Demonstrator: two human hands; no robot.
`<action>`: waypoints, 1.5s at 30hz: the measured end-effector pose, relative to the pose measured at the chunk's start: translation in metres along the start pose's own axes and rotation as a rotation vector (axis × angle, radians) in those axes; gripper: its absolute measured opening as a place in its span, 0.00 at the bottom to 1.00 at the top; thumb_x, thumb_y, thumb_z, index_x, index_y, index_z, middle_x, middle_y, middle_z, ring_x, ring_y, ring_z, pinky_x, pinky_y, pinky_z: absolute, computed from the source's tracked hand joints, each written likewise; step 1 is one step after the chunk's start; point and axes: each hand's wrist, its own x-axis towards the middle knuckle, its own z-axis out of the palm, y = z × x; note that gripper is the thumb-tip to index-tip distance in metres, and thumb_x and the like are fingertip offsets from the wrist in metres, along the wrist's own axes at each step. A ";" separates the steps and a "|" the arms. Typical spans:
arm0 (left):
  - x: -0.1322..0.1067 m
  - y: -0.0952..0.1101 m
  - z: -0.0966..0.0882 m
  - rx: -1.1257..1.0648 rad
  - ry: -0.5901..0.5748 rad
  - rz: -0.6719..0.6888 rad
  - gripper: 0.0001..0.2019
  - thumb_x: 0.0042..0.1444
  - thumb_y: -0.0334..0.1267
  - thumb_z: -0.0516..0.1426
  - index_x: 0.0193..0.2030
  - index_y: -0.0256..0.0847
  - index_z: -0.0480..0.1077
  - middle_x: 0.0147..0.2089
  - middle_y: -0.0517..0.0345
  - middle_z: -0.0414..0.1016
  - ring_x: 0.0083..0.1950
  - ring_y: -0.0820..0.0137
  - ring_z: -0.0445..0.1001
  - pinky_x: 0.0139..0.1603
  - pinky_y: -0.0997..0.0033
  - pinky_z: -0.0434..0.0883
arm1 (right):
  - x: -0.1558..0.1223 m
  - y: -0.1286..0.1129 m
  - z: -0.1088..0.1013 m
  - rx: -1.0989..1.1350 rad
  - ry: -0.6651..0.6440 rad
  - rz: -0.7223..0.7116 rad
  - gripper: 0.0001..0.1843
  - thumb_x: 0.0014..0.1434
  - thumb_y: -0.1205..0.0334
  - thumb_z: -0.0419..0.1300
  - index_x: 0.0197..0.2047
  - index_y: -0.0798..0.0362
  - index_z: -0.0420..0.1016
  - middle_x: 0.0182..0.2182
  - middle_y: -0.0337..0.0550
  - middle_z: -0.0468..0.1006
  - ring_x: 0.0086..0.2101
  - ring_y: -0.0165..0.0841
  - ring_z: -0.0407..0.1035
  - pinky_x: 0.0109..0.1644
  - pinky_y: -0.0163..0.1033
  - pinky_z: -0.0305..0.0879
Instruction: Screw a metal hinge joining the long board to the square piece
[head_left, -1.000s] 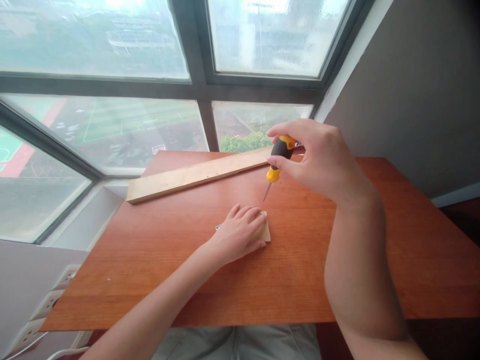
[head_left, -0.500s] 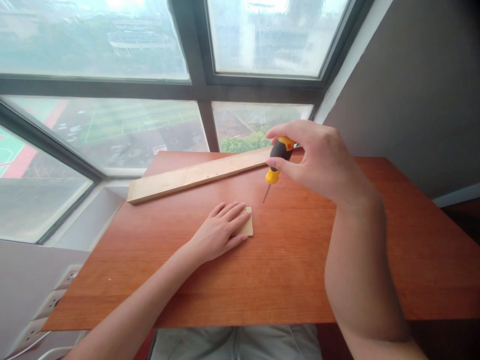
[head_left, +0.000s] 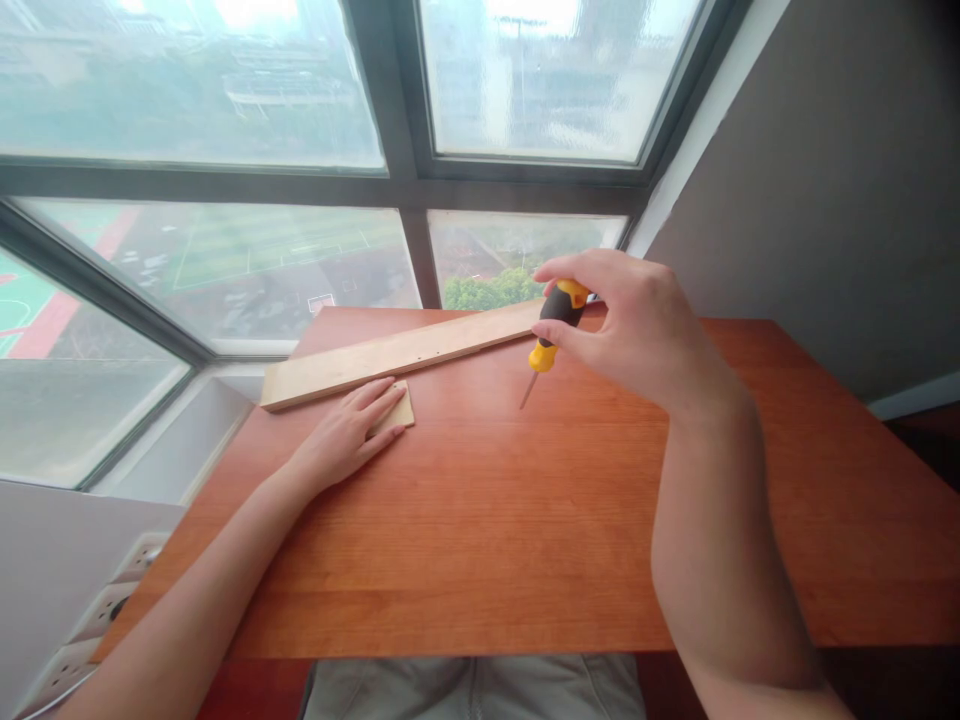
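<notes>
My left hand (head_left: 345, 435) lies flat, fingers together, on a small light wooden block (head_left: 401, 409) on the reddish-brown table (head_left: 525, 520). The block sits just in front of a long pale wooden plank (head_left: 405, 352) that runs across the table's far left. My right hand (head_left: 630, 325) holds a black and yellow screwdriver (head_left: 551, 325) by its handle above the table. Its metal tip points down and to the left, a little above the table top, apart from the block.
Large windows rise behind the table, with a dark frame post at the middle. A grey wall stands to the right. White power strips (head_left: 82, 640) lie on the ledge at the lower left, beside the table's edge.
My left hand has slid the small block to the left and farther away, up to the plank. My right hand with the screwdriver has stayed almost still.
</notes>
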 end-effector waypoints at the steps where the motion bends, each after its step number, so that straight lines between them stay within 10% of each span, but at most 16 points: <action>1: -0.001 -0.002 0.000 0.001 0.013 -0.004 0.32 0.66 0.57 0.48 0.73 0.44 0.57 0.76 0.47 0.51 0.75 0.53 0.54 0.73 0.49 0.56 | 0.000 -0.001 0.001 0.003 0.004 0.002 0.19 0.55 0.65 0.67 0.51 0.50 0.76 0.41 0.40 0.79 0.39 0.34 0.72 0.44 0.41 0.69; 7: -0.004 0.000 0.000 -0.047 0.097 0.022 0.31 0.64 0.56 0.53 0.70 0.44 0.61 0.74 0.46 0.54 0.73 0.53 0.58 0.71 0.51 0.60 | 0.005 -0.001 0.015 0.075 0.031 0.097 0.15 0.52 0.54 0.70 0.42 0.50 0.79 0.32 0.37 0.77 0.31 0.31 0.68 0.36 0.38 0.63; 12: -0.006 0.001 -0.004 -0.148 0.246 0.027 0.25 0.65 0.52 0.52 0.63 0.42 0.68 0.69 0.45 0.64 0.69 0.56 0.64 0.69 0.53 0.63 | 0.007 0.030 0.054 0.695 0.083 0.667 0.16 0.51 0.49 0.70 0.28 0.53 0.74 0.20 0.33 0.68 0.22 0.26 0.61 0.25 0.33 0.57; 22: -0.014 -0.015 -0.007 -0.292 0.498 -0.273 0.16 0.62 0.47 0.54 0.47 0.41 0.76 0.52 0.51 0.78 0.50 0.61 0.78 0.55 0.62 0.75 | -0.063 0.046 0.107 1.152 -0.175 1.065 0.16 0.63 0.49 0.58 0.39 0.55 0.72 0.29 0.45 0.77 0.24 0.25 0.69 0.24 0.28 0.68; 45: -0.017 -0.024 -0.005 -0.282 0.507 -0.362 0.16 0.60 0.44 0.52 0.45 0.40 0.77 0.46 0.53 0.81 0.35 0.67 0.77 0.40 0.68 0.75 | -0.020 -0.048 0.229 0.222 -0.278 0.609 0.14 0.61 0.50 0.57 0.45 0.47 0.74 0.42 0.49 0.81 0.41 0.44 0.74 0.41 0.43 0.61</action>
